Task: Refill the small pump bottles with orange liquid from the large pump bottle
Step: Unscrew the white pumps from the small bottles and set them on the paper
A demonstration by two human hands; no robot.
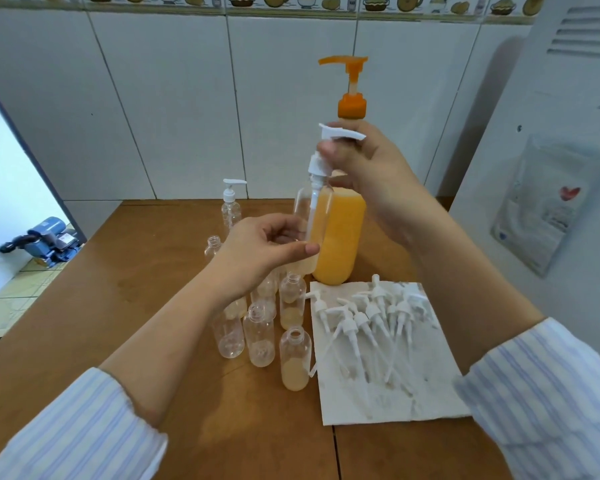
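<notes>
The small clear plastic bottle (310, 233) is held up in front of the big orange-filled pump bottle (340, 237), standing straight, its long way running twelve to six. The left hand (260, 254) grips its body. At twelve, the right hand (357, 168) pinches its white pump top (326, 150), not fully seated, I think. Below stand about seven open small bottles (293, 358), one capped bottle (231, 206) at ten, and about eight loose white pumps (371, 317) on a white paper towel (395, 400) at five.
</notes>
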